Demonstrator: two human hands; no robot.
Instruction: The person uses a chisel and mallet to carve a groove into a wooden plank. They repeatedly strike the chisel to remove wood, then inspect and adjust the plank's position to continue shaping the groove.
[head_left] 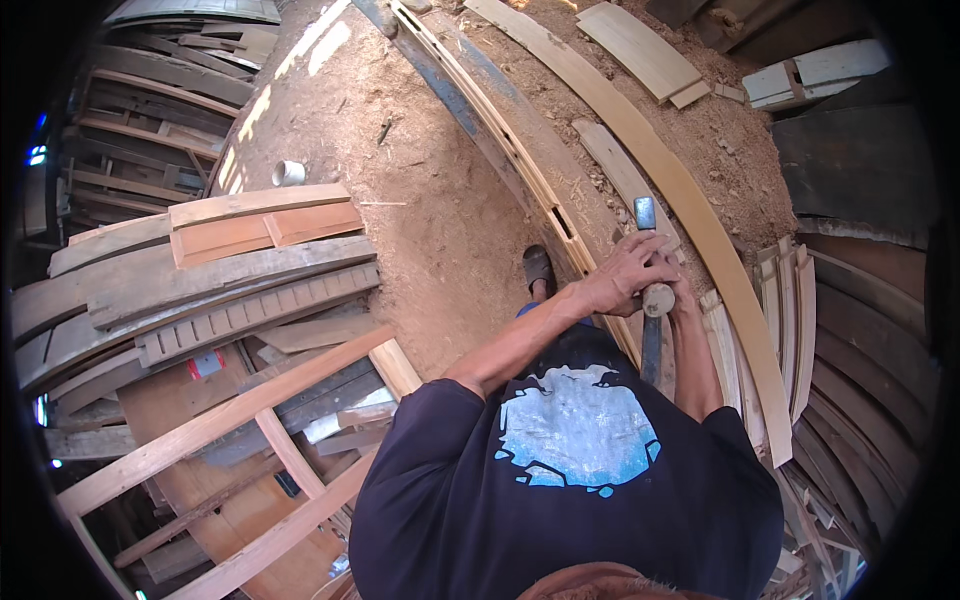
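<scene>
My left hand [625, 272] is wrapped around a tool [657, 299] with a round wooden handle and a grey metal end [645, 212] that sticks out past my fingers. Just beside it, my right hand [684, 292] grips the same tool and is partly hidden by the handle. Below the handle a dark bar [651, 352] runs toward my body. Both hands are over a long curved wooden rail [520, 170] with slots cut in it, lying on the sawdust floor. A wider curved plank [690, 200] lies to its right.
My sandalled foot [538, 268] stands left of the rail. On the left are stacked curved boards [200, 280], with a light wooden frame [230, 420] below them. A small white cup [288, 172] sits on the sawdust. More curved slats [800, 330] and short boards [640, 50] lie right and above.
</scene>
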